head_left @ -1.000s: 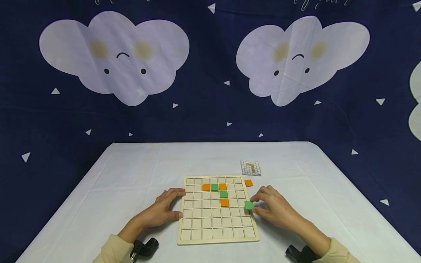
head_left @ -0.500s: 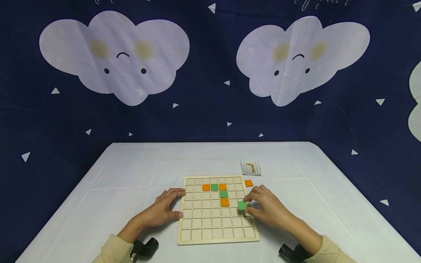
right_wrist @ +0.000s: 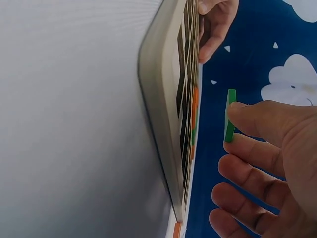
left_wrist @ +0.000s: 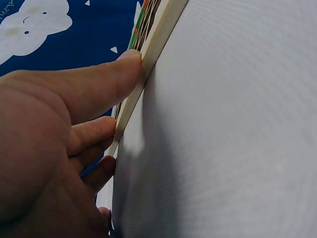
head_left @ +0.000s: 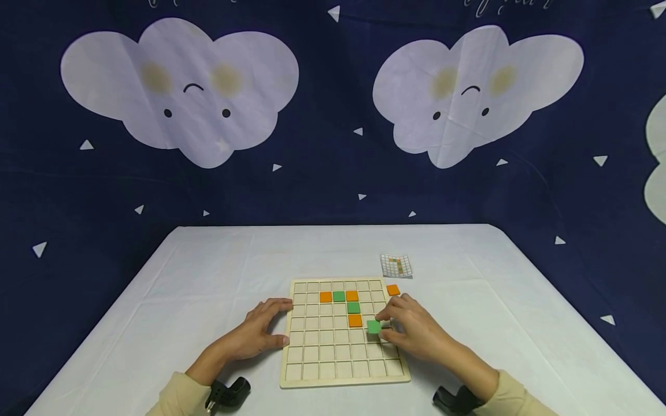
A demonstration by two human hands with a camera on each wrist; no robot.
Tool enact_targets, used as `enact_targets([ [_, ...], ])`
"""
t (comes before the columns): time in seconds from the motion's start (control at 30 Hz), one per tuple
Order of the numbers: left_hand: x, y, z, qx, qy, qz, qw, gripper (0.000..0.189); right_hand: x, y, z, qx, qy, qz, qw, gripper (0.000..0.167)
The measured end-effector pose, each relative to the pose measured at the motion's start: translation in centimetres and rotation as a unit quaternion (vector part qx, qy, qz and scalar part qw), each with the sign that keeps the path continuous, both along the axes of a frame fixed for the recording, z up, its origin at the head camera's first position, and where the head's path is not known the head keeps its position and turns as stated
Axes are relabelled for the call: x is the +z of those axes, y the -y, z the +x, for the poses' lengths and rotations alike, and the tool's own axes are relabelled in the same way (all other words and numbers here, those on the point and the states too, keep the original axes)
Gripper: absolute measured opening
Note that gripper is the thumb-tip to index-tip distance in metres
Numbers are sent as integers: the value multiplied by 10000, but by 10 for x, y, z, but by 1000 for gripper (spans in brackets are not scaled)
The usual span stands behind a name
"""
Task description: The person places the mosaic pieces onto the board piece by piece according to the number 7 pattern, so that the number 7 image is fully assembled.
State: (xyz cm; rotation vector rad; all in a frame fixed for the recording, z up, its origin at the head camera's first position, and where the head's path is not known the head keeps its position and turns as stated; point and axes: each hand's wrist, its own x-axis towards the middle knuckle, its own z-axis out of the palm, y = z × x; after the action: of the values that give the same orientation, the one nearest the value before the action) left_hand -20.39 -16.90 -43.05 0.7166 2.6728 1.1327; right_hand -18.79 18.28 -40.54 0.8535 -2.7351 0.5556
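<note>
A pale wooden grid board lies flat on the table, with orange and green square tiles set in some of its cells. My right hand pinches a green tile by its edge between thumb and index finger. In the right wrist view this green tile is held apart from the board, above its surface. At the board's left side, my left hand rests with thumb and fingertips touching the edge, the fingers not curled round it. The left wrist view shows that thumb against the board's rim.
Beside the board's upper right corner lies a loose orange tile. Behind it is a small card printed with a coloured grid pattern. A white cloth covers the table; a dark blue curtain with clouds hangs behind.
My right hand has carried the green tile leftward from the board's right edge to over its inner cells, nearer the lowest orange tile. The left hand has stayed in place.
</note>
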Motion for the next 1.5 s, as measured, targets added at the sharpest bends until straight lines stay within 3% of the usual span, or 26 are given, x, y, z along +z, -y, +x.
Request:
enact_targets([
  [1.5,0,-1,0,40,30,-17,10000,62,-4,25,-4,266,160,150,9994,20],
])
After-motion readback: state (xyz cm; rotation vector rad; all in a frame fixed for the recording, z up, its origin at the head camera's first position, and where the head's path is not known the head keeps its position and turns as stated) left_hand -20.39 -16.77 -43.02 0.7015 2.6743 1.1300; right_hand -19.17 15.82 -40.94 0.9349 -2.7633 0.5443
